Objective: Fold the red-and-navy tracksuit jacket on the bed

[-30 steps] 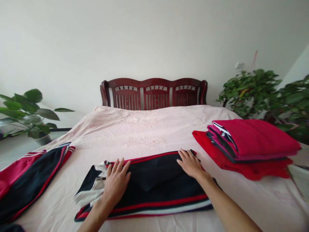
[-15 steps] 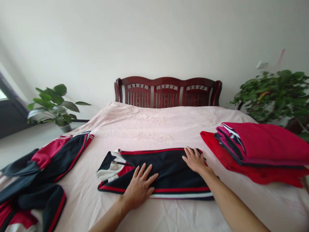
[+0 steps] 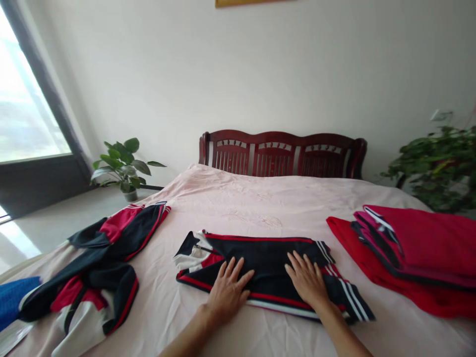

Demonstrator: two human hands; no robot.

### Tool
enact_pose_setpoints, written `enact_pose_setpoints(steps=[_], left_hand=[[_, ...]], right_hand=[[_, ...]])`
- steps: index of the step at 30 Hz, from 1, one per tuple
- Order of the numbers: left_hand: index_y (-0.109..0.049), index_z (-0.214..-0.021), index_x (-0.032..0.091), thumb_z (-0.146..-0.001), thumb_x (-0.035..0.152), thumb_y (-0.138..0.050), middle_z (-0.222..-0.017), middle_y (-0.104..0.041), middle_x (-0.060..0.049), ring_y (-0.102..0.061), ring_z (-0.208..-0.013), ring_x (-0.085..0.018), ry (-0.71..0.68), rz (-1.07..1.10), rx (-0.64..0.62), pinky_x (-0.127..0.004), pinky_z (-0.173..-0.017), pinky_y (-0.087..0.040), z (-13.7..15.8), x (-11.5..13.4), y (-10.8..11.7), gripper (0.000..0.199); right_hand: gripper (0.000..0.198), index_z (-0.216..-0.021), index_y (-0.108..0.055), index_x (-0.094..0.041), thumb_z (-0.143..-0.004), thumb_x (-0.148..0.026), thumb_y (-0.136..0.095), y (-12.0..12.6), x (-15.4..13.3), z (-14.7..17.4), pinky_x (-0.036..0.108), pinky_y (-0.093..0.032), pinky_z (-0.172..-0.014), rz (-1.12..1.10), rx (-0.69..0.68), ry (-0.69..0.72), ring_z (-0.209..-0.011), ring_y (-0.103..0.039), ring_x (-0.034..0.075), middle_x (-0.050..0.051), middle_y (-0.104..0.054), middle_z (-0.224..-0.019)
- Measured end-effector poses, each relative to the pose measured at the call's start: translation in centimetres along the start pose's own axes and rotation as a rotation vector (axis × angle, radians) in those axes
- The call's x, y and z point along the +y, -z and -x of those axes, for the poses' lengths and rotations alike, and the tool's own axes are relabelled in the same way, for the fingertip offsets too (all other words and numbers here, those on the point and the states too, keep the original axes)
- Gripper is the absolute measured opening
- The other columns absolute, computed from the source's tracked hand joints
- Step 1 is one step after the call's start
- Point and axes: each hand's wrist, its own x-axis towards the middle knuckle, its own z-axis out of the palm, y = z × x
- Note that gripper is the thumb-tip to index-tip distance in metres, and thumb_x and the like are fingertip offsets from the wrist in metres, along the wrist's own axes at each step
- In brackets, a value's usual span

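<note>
In front of me a navy track jacket (image 3: pixel 260 255) with red and white trim lies folded into a long flat shape. Its white collar end points left, and striped cuffs and hem show at the right. My left hand (image 3: pixel 231 287) rests flat on its near middle, fingers spread. Farther right, my right hand (image 3: pixel 305 277) also lies open on the navy cloth, fingers stretched out. Neither hand grips anything. A second navy, red and white jacket (image 3: pixel 100 265) lies loosely spread on the bed to the left.
A pile of folded red and magenta clothes (image 3: pixel 427 243) sits at the right on the pink bed sheet (image 3: pixel 238 198). Blue cloth (image 3: pixel 18 297) shows at the left edge. Behind are a dark wooden headboard (image 3: pixel 275 153) and potted plants (image 3: pixel 122 163) on both sides.
My right hand has slid from the jacket's far right edge toward me. The striped cuffs and hem now show at its right end. The view has turned left.
</note>
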Motion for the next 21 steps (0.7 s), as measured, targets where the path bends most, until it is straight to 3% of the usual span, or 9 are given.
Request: enact_pose_setpoints(steps=[7, 15, 21], left_hand=[[-0.036, -0.149, 0.043, -0.093, 0.045, -0.055, -0.159, -0.036, -0.005, -0.035, -0.145, -0.031, 0.143, -0.005, 0.069, -0.057, -0.117, -0.030, 1.9, -0.3, -0.4, 0.059], [-0.043, -0.147, 0.038, -0.089, 0.043, -0.059, -0.156, -0.040, -0.008, -0.040, -0.142, -0.033, 0.282, -0.053, 0.115, -0.056, -0.115, -0.035, 4.5, -2.4, -1.0, 0.061], [-0.044, -0.147, 0.039, -0.088, 0.045, -0.059, -0.155, -0.042, -0.007, -0.041, -0.141, -0.032, 0.301, -0.052, 0.151, -0.055, -0.114, -0.038, 4.8, -3.0, -1.6, 0.061]], right_hand=[[0.055, -0.145, -0.050, -0.029, -0.096, -0.043, -0.027, 0.3, 0.2, -0.1, 0.052, -0.025, -0.116, -0.020, 0.049, 0.016, -0.144, -0.034, 0.030, 0.000, -0.040, -0.156], [0.054, -0.137, -0.059, -0.032, -0.092, -0.042, -0.031, -1.6, 1.0, -0.6, 0.053, -0.026, -0.115, -0.068, 0.132, 0.042, -0.142, -0.038, 0.031, -0.001, -0.046, -0.152], [0.053, -0.131, -0.064, -0.033, -0.087, -0.037, -0.034, -2.7, 1.6, -1.0, 0.055, -0.029, -0.113, -0.080, 0.161, 0.079, -0.141, -0.039, 0.033, -0.001, -0.047, -0.151]])
